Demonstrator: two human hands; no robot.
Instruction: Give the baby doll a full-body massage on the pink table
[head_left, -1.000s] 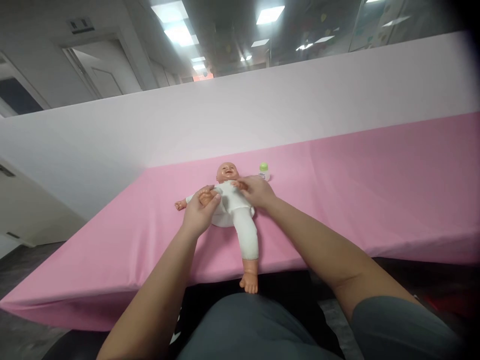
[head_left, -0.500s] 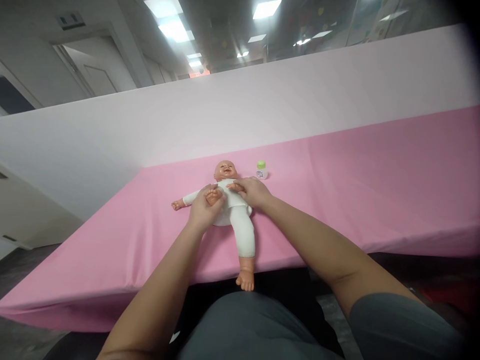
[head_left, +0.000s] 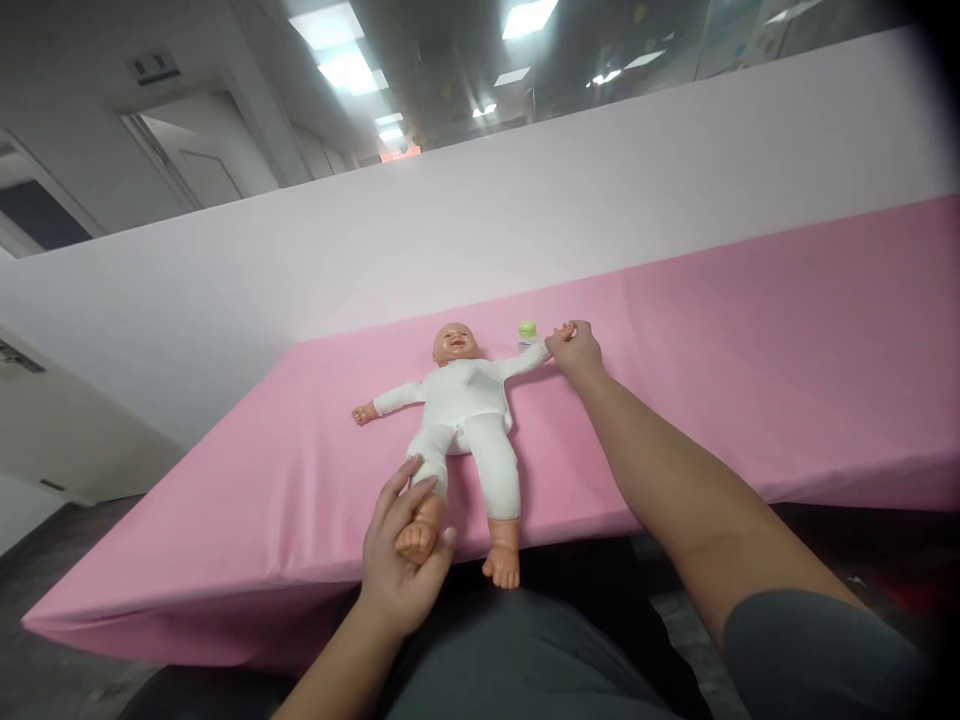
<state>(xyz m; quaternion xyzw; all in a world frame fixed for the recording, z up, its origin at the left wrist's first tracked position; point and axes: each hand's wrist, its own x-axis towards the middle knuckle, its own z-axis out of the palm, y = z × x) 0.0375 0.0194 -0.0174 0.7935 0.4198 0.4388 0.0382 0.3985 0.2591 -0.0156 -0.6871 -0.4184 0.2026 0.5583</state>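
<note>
A baby doll (head_left: 465,390) in a white suit lies on its back on a pink-covered table (head_left: 247,480), head toward the wall. My right hand (head_left: 577,350) is closed round the doll's wrist, holding that arm stretched out to the right; the doll's small fingers show above my grip. Around the doll's lower leg (head_left: 421,525) on the left lies my left hand (head_left: 397,560), fingers spread along the leg and thumb apart from the foot. The other leg (head_left: 499,500) is straight, its foot past the table's front edge. The doll's left-side arm (head_left: 397,397) rests on the cover.
A small bottle with a green cap (head_left: 527,330) stands behind the doll's outstretched arm, partly hidden by it. A white low wall (head_left: 480,230) runs along the table's back edge, with glass above it. At the far left is a pale door (head_left: 60,430).
My right hand has swung the doll's arm from its chest out to the right. My left hand has come down toward me as the bent leg straightened, and its fingers have loosened.
</note>
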